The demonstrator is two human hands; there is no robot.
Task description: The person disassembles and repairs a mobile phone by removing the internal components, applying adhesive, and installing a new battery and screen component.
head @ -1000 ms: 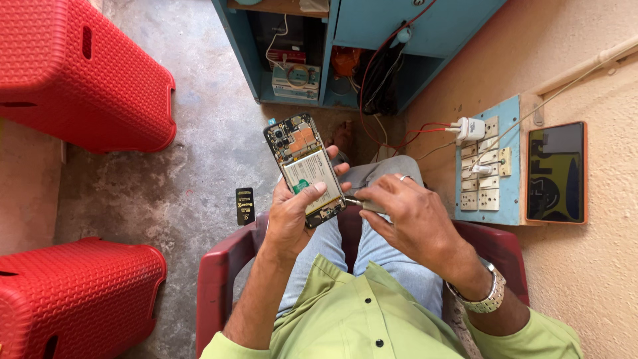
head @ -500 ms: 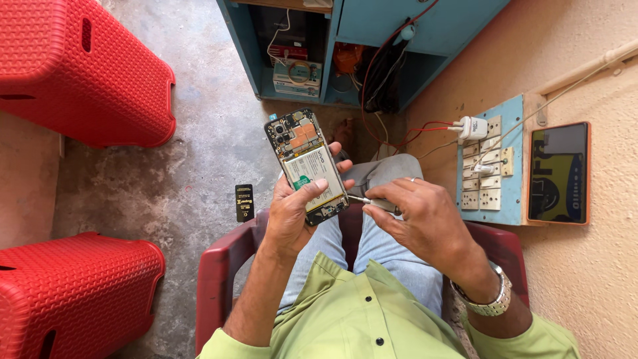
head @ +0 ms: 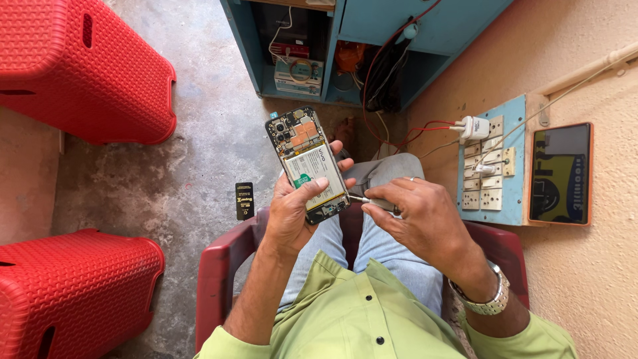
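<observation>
My left hand (head: 292,216) holds an opened phone (head: 307,163) with its back cover off, so the white battery and the circuit board show. It is tilted, camera end away from me, above my lap. My right hand (head: 425,219) grips a small screwdriver (head: 372,201), and its metal tip touches the phone's lower right edge. A metal watch is on my right wrist. I sit in a dark red plastic chair (head: 219,266) in blue jeans and a green shirt.
Two red plastic stools (head: 86,73) (head: 73,286) stand on the left on a concrete floor. A small black card (head: 244,200) lies on the floor. A blue cabinet (head: 359,46) with wires is ahead. A switchboard (head: 488,166) and an orange-framed device (head: 560,174) hang on the right wall.
The right hand has drawn back slightly to the right and now sets the screwdriver tip at the phone's lower edge. The phone has stayed almost still in the left hand.
</observation>
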